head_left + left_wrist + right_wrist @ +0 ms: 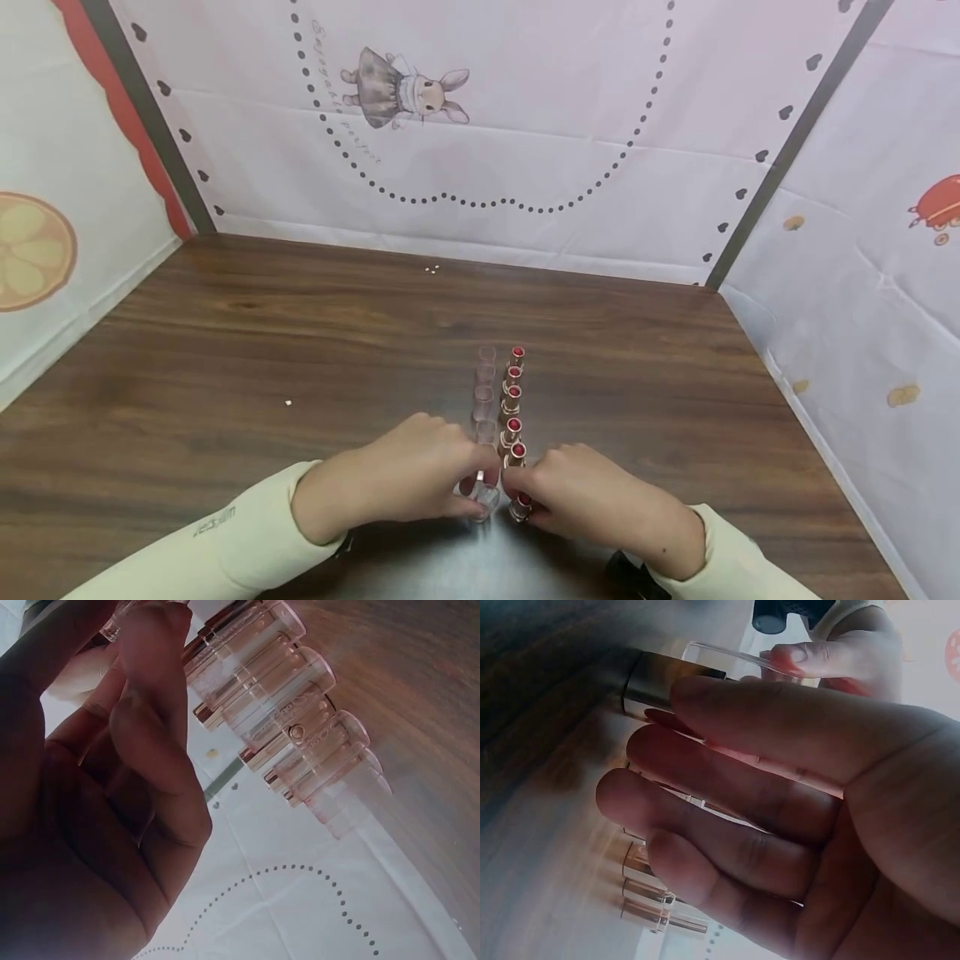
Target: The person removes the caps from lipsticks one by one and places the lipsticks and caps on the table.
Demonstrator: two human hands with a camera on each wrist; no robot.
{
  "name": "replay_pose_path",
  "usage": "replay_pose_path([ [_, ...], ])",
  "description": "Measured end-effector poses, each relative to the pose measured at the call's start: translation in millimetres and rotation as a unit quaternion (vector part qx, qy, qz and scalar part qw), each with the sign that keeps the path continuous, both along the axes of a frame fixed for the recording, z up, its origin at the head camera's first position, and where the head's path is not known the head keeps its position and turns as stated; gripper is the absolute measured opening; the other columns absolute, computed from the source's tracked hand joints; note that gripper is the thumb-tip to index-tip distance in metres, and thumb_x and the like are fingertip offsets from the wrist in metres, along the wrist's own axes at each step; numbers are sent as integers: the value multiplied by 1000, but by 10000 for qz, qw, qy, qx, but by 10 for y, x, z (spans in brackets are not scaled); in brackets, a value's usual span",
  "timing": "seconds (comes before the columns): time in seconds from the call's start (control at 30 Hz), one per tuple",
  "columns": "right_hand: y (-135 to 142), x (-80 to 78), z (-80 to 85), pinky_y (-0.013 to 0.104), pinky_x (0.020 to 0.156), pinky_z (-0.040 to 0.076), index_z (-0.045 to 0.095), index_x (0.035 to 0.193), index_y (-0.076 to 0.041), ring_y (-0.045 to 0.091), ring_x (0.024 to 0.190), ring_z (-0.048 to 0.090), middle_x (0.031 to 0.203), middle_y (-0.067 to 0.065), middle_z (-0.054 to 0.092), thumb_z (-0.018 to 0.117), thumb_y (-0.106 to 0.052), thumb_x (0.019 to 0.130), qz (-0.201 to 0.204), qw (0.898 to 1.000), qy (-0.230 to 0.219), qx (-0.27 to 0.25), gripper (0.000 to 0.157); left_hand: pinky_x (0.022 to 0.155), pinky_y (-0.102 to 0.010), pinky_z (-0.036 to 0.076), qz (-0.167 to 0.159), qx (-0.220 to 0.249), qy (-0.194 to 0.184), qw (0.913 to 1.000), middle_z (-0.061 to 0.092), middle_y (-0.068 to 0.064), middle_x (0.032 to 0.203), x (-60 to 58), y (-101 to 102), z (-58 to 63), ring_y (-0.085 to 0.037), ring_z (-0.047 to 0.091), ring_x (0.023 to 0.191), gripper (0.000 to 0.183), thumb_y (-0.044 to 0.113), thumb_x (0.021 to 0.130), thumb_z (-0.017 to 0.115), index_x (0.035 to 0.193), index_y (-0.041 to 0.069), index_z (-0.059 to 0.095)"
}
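Note:
In the head view, my left hand (408,475) pinches a clear lipstick cap (487,498) between thumb and fingers at the near end of a row of clear caps (483,403). Just to its right, my right hand (592,500) grips a lipstick (521,505) with a red tip, low by the table. Its gold base (656,679) shows between thumb and finger in the right wrist view. A line of upright, uncapped lipsticks (512,400) runs beside the caps. The left wrist view shows these caps (289,686) beyond my fingers.
The brown wood table (360,333) is bounded by printed cloth walls (525,100) at the back and sides. Small white bits (432,269) lie near the back edge, and another white bit (288,403) lies to the left.

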State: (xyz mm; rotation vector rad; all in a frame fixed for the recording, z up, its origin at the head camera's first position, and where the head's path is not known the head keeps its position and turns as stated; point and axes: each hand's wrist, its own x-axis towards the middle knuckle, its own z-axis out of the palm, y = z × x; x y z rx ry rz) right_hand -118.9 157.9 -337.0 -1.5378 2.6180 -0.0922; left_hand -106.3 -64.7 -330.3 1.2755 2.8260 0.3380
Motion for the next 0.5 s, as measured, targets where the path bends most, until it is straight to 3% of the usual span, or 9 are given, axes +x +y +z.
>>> replay_pose_path([
  [0.17,24,22,-28,23,48,36,56,78,-25,0,49,39,57,-18,45,83,-19,76,-50,9997,157,-155,28,48,-25,34,-54,-54,73,9999,46,22,58,-9,37,-18,1,41,53,21,42,74,84,81,30,68],
  [0.33,18,26,-32,25,50,37,55,80,-25,1,50,40,59,-18,47,84,-20,74,-66,9998,178,-109,29,48,-25,34,-55,-113,114,9999,48,22,59,-5,23,-30,2,41,52,22,41,74,85,81,30,68],
  [0.5,17,4,76,27,51,41,61,90,-24,1,52,42,62,-17,52,86,-27,74,-182,9997,50,138,30,48,-26,35,12,-147,253,9996,49,22,58,-5,-7,6,2,41,51,26,45,72,85,87,30,69],
])
